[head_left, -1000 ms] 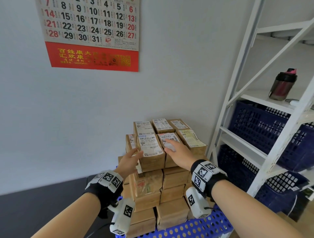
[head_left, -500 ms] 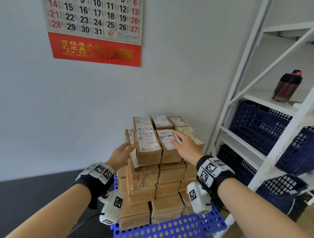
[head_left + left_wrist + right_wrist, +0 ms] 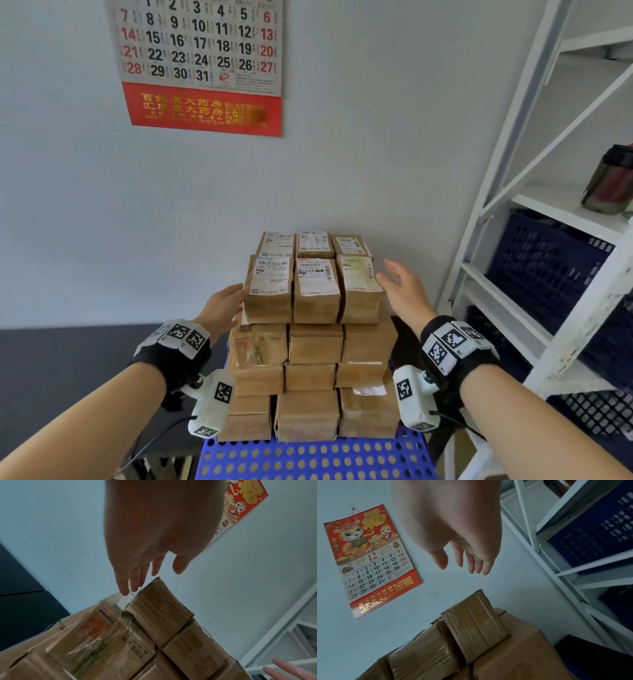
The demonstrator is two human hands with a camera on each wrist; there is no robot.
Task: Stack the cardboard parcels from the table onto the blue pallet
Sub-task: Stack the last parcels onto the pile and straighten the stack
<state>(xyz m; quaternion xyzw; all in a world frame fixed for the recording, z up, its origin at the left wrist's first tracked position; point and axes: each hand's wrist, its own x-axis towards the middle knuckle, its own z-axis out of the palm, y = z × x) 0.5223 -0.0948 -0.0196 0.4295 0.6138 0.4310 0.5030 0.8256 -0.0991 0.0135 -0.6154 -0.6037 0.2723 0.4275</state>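
Note:
Several brown cardboard parcels with white labels stand stacked in tiers on the blue perforated pallet against the wall. My left hand is open at the left side of the top tier, its straight fingertips at the corner of the top left parcel. My right hand is open beside the top right parcel, a small gap away and holding nothing. In the right wrist view the fingers hang straight above a parcel.
A white metal shelf rack stands close on the right with dark blue crates and a dark bottle. A red wall calendar hangs above. Dark floor lies to the left of the pallet.
My right hand has come off the top of the middle parcel and moved out to the right side of the stack. The left hand stays at the left side. The top parcels now sit squared up.

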